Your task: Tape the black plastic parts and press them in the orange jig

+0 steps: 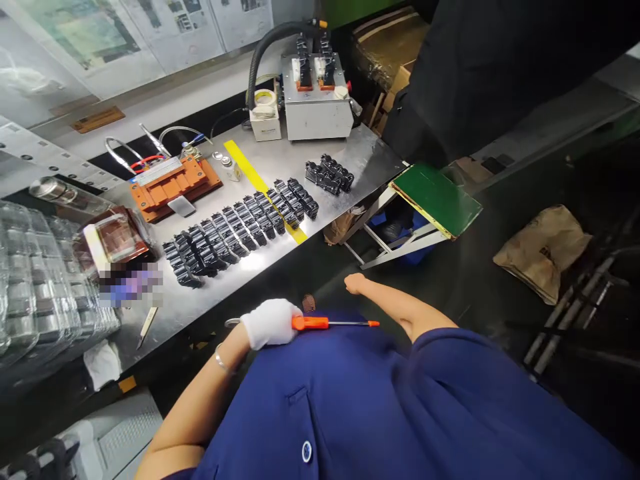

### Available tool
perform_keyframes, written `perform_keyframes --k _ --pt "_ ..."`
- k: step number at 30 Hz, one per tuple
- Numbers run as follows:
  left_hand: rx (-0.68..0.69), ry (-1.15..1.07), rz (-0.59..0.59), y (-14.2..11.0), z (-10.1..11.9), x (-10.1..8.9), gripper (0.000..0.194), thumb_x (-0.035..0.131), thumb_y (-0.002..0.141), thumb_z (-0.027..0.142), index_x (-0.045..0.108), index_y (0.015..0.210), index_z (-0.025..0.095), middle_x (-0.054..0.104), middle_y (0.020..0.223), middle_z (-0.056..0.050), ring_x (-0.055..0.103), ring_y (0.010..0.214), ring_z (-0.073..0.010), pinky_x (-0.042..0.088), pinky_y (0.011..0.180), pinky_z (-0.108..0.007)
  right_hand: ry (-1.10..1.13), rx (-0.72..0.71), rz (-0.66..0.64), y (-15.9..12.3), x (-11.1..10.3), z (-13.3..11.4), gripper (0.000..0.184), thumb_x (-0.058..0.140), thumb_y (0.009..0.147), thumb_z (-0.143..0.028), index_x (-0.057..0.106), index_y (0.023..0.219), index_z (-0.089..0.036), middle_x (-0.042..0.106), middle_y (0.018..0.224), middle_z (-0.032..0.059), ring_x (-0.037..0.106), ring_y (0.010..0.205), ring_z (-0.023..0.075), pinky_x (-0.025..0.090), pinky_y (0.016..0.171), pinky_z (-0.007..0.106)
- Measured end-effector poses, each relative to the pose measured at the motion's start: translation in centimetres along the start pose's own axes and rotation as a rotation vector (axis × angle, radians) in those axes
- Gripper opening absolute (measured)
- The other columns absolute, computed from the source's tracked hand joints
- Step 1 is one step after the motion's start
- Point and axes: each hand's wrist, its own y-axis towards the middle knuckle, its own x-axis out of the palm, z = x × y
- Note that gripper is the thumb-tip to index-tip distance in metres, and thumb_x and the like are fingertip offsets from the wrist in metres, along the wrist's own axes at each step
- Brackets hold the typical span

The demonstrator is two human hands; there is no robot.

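My left hand [273, 323], in a white glove, is wrapped round an orange air blow gun [311, 323] close against the front of my blue clothing. Its thin metal nozzle with an orange tip points to the right. Off to the right, my bare right hand [354, 283] is closed like a fist in front of the bench, touching nothing visible. On the metal bench [240, 267], a long row of black ribbed parts [240, 227] lies side by side. A smaller group of these black parts [330, 175] lies farther right.
An orange fixture [175, 187] stands behind the row. A grey metal box [320, 110] holding two black parts is at the back. Clear plastic trays [40, 287] are stacked at left, near a cutter knife [147, 327]. A green-topped stool [437, 199] stands right of the bench.
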Motion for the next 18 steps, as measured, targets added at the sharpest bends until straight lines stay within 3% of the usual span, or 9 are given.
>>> perform_keyframes --k 2,4,8,11,15,18 --pt "-0.055 0.052 -0.010 1.5 0.5 0.5 0.013 0.059 0.067 0.030 0.067 0.067 0.019 0.062 0.062 -0.005 0.058 0.059 -0.0198 0.041 0.063 -0.029 -0.030 0.015 -0.029 -0.2 0.4 0.5 0.030 0.059 0.090 -0.032 0.060 0.113 -0.014 0.060 0.116 0.0088 0.060 0.104 0.0207 0.050 0.089 0.043" --pt "-0.166 0.057 0.008 2.4 -0.5 1.1 0.014 0.058 0.068 0.027 0.068 0.069 0.018 0.062 0.063 -0.007 0.060 0.062 -0.0213 0.042 0.063 -0.030 -0.070 0.014 -0.054 -0.3 0.6 0.5 0.028 0.060 0.090 -0.032 0.061 0.111 -0.014 0.062 0.115 0.0081 0.060 0.104 0.0206 0.050 0.091 0.044" --pt "-0.276 -0.037 0.026 2.2 -5.1 3.4 0.011 0.059 0.065 0.026 0.067 0.067 0.018 0.062 0.062 -0.007 0.062 0.064 -0.0231 0.044 0.063 -0.031 -0.165 -0.063 -0.054 -0.2 -0.2 -1.0 0.019 0.062 0.088 -0.027 0.065 0.099 -0.012 0.067 0.107 0.0076 0.063 0.102 0.0201 0.048 0.093 0.043" --pt "-0.381 -0.239 0.102 0.7 -9.8 6.1 0.008 0.062 0.061 0.026 0.063 0.059 0.019 0.060 0.057 -0.005 0.061 0.062 -0.0226 0.044 0.063 -0.031 -0.235 -0.175 -0.007 0.8 -2.0 -3.5 0.011 0.059 0.083 -0.011 0.069 0.081 -0.013 0.070 0.100 0.0153 0.065 0.103 0.0250 0.048 0.089 0.035" --pt "-0.540 -0.842 0.466 -3.2 -17.4 10.6 0.012 0.066 0.058 0.020 0.059 0.049 0.017 0.056 0.049 -0.002 0.061 0.063 -0.0207 0.046 0.067 -0.031 -0.293 -0.312 0.037 3.5 -4.9 -9.2 0.018 0.054 0.082 -0.011 0.069 0.076 -0.018 0.072 0.095 0.0137 0.068 0.098 0.0271 0.050 0.079 0.034" --pt "-0.587 -1.114 0.768 -7.9 -23.2 13.8 0.005 0.066 0.063 0.020 0.066 0.066 0.015 0.064 0.064 -0.003 0.062 0.071 -0.0178 0.048 0.072 -0.028 -0.284 -0.393 0.065 5.5 -6.4 -14.7 0.024 0.047 0.087 -0.018 0.068 0.076 -0.021 0.072 0.092 0.0108 0.068 0.096 0.0249 0.050 0.077 0.032"
